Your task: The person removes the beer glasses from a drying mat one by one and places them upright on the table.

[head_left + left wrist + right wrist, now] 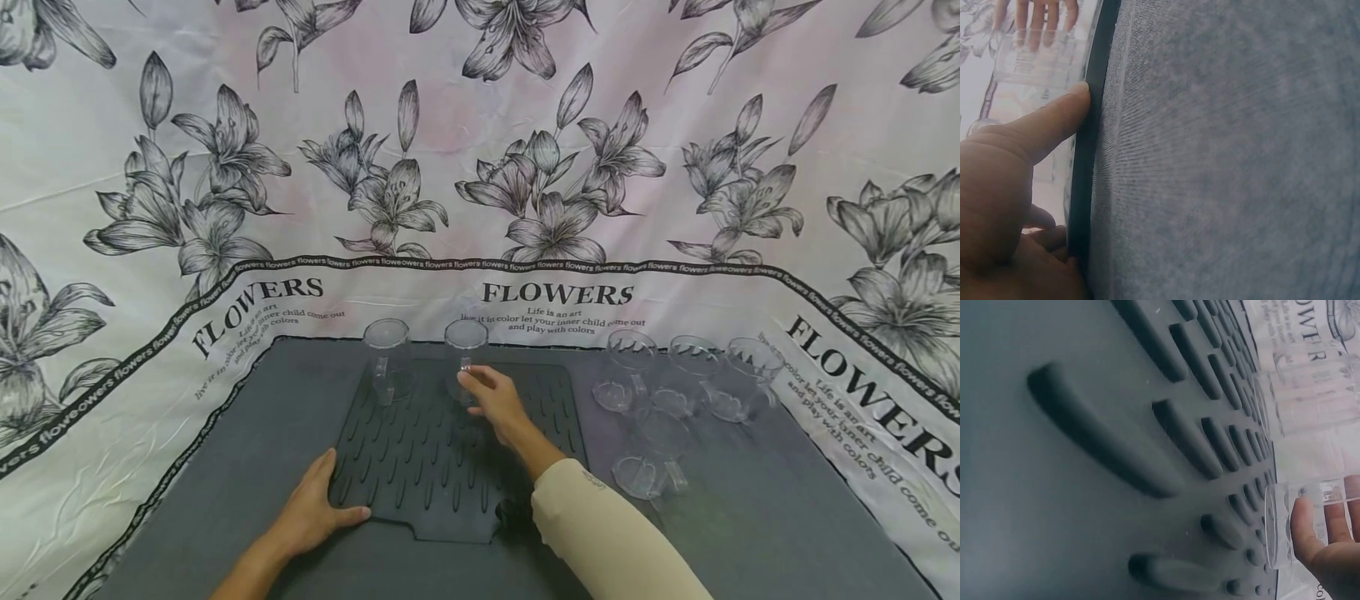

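A clear mug (467, 335) stands near the back of a dark ridged drying mat (450, 467). My right hand (497, 402) pinches this mug at its handle side; thumb and fingers show against its wall in the right wrist view. Left of it on the mat is a second clear mug (387, 358) with a handle. My left hand (311, 508) lies at the mat's near left corner, thumb along the front edge and fingers by the left edge. In the left wrist view the extended thumb (1054, 119) touches the mat's rim.
Several more clear mugs, among them a front one (647, 477) and a back one (750, 379), stand on the grey table (750, 517) right of the mat. A small black object (512, 515) lies near the mat's front edge. Flower-printed cloth (420, 167) hangs behind.
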Tool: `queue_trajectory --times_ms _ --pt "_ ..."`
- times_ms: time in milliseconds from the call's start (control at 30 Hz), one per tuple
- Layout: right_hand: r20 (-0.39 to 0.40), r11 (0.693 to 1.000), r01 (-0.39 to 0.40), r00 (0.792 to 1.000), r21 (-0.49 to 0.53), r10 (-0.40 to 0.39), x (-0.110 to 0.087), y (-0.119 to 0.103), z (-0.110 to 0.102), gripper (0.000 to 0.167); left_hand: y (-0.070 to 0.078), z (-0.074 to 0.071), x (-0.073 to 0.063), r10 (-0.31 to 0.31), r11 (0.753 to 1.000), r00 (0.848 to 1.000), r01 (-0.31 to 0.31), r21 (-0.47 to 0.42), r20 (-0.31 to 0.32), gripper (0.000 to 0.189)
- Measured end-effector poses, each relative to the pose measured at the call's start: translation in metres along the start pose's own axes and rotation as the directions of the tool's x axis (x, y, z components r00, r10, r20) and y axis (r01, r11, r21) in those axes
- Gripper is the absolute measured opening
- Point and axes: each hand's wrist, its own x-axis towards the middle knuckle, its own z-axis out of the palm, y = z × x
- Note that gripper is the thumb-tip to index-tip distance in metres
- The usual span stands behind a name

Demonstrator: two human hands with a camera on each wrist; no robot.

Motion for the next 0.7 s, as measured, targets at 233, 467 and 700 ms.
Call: queue_trajectory --times_ms 233,467,700 --pt "0.035 0.997 -0.043 0.999 0.065 0.041 0.0031 0.0044 0.0057 0.049 0.0018 -0.0007 -0.0017 0.004 1.000 1.000 -0.004 0.013 -0.002 0.122" --pt "0.029 0.988 -0.040 0.999 0.148 0.036 0.0059 0.0055 0.0103 0.048 -0.0011 0.0005 -0.0018 -0.007 1.000 1.000 0.007 -0.006 0.001 0.123" --pt "-0.033 0.976 -0.053 0.998 0.209 0.061 0.0071 0.0069 0.0104 0.045 -0.0004 0.0008 -0.0008 0.000 1.000 1.000 0.000 0.005 -0.008 0.122"
